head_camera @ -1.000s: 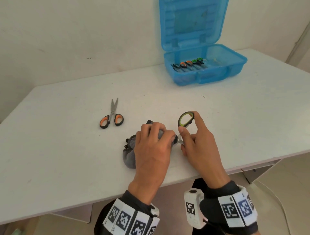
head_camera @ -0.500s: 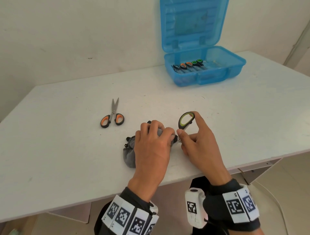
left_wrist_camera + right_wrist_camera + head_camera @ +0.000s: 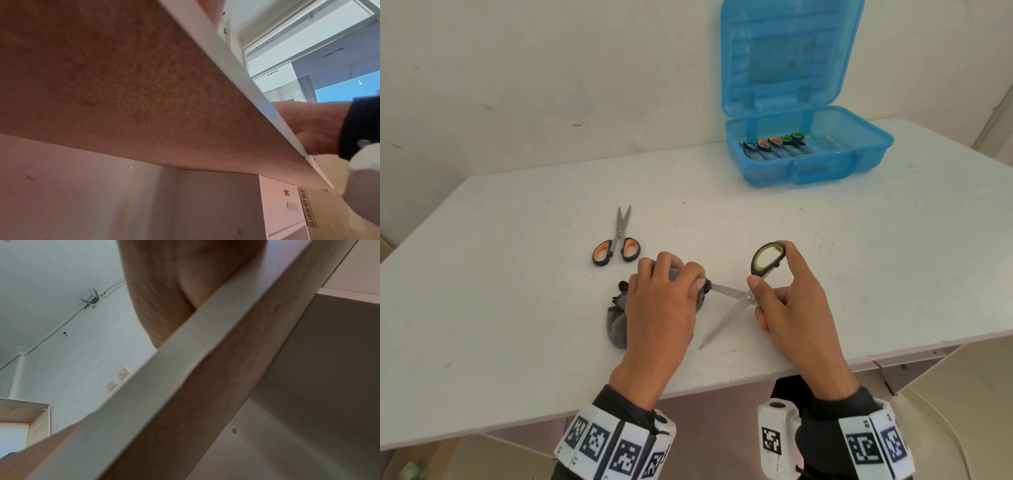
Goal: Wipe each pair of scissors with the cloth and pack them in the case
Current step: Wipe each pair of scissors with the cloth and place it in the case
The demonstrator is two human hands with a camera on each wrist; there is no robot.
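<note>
Green-handled scissors (image 3: 736,301) lie spread wide near the table's front edge, one blade pointing toward me. My right hand (image 3: 787,301) pinches them at the pivot and steadies the upper handle loop (image 3: 768,258). My left hand (image 3: 664,298) grips the grey cloth (image 3: 616,325) bunched around the tip of the other blade. Orange-handled scissors (image 3: 618,245) lie closed on the table to the left. The blue case (image 3: 808,150) stands open at the back right with several scissors (image 3: 775,145) inside. Both wrist views show only the table's underside and edge.
The white table (image 3: 517,274) has a front edge just under my wrists. The case lid (image 3: 787,58) stands upright against the wall. A cabinet (image 3: 283,209) with a "glass do not drop" sticker sits under the table at the right.
The green scissors' blades have come into view, spread wide. My left hand with the cloth has slid left along one blade toward its tip; my right hand has shifted slightly right.
</note>
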